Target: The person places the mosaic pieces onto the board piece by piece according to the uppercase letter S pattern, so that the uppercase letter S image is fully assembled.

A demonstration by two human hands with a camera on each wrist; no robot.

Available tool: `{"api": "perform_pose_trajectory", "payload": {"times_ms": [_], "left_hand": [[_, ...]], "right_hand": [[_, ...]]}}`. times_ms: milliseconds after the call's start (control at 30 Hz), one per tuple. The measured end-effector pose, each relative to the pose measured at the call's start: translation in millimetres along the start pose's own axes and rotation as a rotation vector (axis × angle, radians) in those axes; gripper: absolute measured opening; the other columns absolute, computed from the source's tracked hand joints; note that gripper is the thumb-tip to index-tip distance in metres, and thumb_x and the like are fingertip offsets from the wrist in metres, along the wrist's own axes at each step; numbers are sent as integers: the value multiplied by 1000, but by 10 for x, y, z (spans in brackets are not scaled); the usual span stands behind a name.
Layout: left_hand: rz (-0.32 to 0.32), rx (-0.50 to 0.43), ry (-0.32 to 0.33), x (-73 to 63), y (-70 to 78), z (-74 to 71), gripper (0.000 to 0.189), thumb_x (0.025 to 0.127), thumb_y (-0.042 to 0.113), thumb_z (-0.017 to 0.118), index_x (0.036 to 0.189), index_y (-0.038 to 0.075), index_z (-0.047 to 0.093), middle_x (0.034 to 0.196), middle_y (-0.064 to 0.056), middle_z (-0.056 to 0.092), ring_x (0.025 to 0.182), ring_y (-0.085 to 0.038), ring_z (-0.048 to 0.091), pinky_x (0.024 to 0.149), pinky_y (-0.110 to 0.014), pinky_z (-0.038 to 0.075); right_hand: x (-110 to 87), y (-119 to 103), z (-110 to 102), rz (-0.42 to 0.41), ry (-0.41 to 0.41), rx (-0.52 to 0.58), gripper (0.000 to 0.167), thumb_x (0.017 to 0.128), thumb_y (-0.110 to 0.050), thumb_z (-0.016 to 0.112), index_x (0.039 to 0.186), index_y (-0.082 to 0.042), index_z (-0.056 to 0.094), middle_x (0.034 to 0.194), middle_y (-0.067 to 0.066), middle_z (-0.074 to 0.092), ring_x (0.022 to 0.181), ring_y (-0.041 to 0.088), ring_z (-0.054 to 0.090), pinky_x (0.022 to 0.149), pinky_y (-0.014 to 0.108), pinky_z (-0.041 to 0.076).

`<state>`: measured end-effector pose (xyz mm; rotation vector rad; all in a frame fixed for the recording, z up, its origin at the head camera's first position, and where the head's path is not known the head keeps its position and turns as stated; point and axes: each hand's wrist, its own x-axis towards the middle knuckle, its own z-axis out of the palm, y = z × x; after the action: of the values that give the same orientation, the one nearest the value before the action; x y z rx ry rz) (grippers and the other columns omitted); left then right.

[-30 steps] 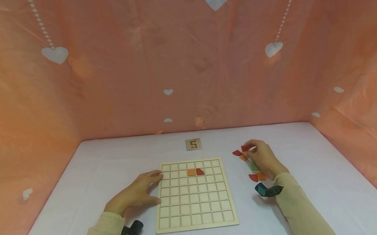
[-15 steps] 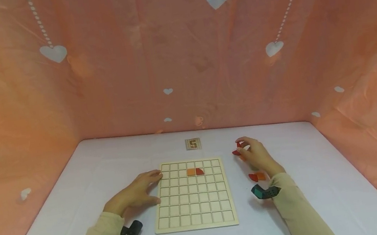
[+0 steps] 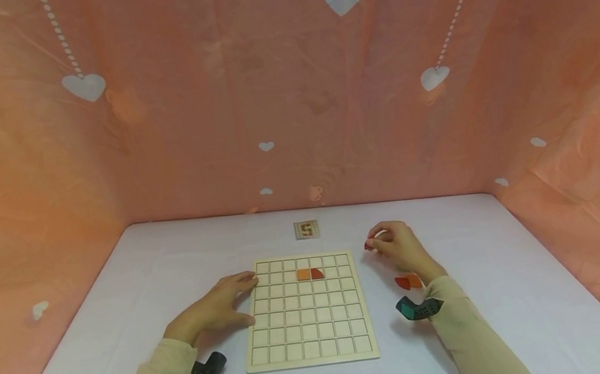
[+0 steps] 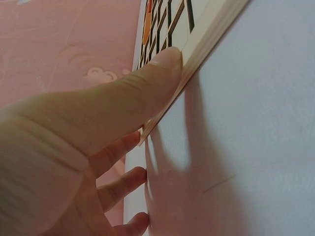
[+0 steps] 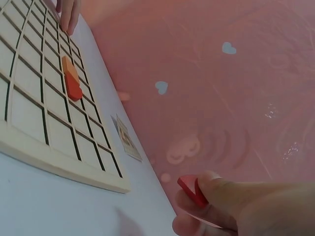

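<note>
A pale wooden grid board [image 3: 314, 359] lies mid-table, with an orange square tile [image 3: 304, 274] and a red quarter-round tile [image 3: 317, 273] side by side in its upper cells. My left hand [image 3: 216, 306] rests at the board's left edge, thumb and fingers spread; in the left wrist view the thumb [image 4: 142, 83] touches the rim. To the right of the board, my right hand [image 3: 402, 249] pinches a red tile [image 5: 192, 189] between thumb and fingers, held above the table. Beside that wrist lie another red tile [image 3: 402, 283] and an orange tile [image 3: 415, 281]. My right hand may cover other tiles.
A small patterned card [image 3: 306, 230] with a brown figure lies beyond the board. The white tabletop [image 3: 181, 250] meets an orange-pink cloth backdrop [image 3: 198, 131] printed with hearts. Each wrist carries a dark device; the right one [image 3: 418, 307] hangs near the loose tiles.
My right hand has moved left towards the board with a red tile in its pinch. The green and orange tiles near it are now out of sight. My left hand stays put.
</note>
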<state>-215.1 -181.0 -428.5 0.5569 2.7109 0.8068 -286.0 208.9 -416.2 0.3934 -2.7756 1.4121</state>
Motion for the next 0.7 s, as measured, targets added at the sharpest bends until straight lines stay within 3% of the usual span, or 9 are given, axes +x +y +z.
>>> {"api": "perform_pose_trajectory", "payload": {"times_ms": [700], "left_hand": [[-2,-1,3,-6,-10,14,81,80,21,84,148,-1,47,163,-20,34,151,-47,26,123,-64,24]], "right_hand": [[-26,-122,144,-54,-39,8,12,95,-7,68,99,4,66,90,21,75,79,27,66,58,22,53]]}}
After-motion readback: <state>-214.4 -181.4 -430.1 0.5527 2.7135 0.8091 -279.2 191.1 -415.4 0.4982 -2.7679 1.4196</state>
